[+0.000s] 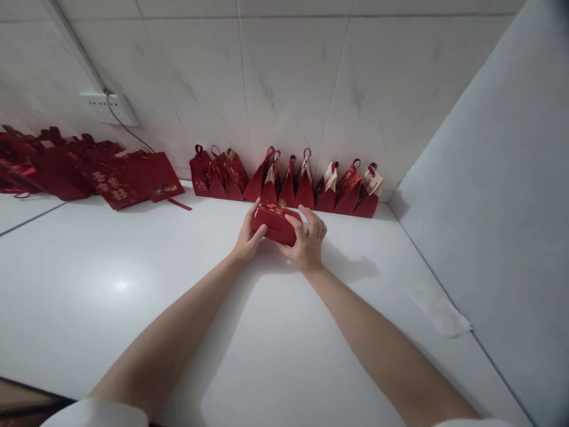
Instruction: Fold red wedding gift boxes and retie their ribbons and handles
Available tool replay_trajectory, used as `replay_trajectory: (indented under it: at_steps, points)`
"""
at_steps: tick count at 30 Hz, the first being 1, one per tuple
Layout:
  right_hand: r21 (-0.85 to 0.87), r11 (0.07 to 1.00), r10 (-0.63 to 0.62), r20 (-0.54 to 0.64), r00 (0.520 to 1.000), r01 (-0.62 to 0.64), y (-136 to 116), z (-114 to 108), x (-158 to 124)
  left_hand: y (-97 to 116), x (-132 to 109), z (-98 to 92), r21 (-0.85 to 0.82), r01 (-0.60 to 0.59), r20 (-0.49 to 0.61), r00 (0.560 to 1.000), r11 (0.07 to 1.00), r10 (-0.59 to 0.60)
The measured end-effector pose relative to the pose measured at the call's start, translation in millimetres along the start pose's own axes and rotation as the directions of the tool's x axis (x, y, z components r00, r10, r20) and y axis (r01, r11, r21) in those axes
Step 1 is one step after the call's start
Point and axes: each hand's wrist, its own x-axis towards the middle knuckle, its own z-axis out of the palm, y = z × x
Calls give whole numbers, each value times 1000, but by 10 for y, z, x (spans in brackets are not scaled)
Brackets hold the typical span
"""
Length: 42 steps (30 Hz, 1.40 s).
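Between my two hands is a small red box (279,226) with a gold-patterned top and a small yellowish piece on it. My left hand (249,237) grips its left end, thumb on the near face. At its right end, my right hand (307,240) holds the box with curved fingers. Just behind it, a row of red boxes (296,188) with loops on top stands against the wall; some have cream-coloured sides showing.
More red boxes and flat red pieces (118,184) lie at the left on the white table (133,332). A white slip (440,311) lies near the right panel. A socket (109,108) with a cable is on the tiled wall.
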Motion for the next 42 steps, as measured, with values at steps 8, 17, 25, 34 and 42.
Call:
replay_trajectory:
  at_steps: [8,17,25,34,42]
  points:
    - [118,993,-31,149,988,13,-16,28,1,-51,-12,19,-332,370,126,929,867,-349]
    - [70,995,-80,138,987,70,-41,-13,13,-14,-3,34,-184,211,95,976,960,-196]
    - [85,995,-62,151,987,50,-13,0,15,-21,-9,47,-102,207,101,975,973,-197]
    - [134,990,-80,254,964,46,35,-3,13,5,20,59,-76,260,103,962,963,-252]
    - [140,988,-90,242,966,57,29,7,5,-50,26,51,-34,229,92,970,973,-225]
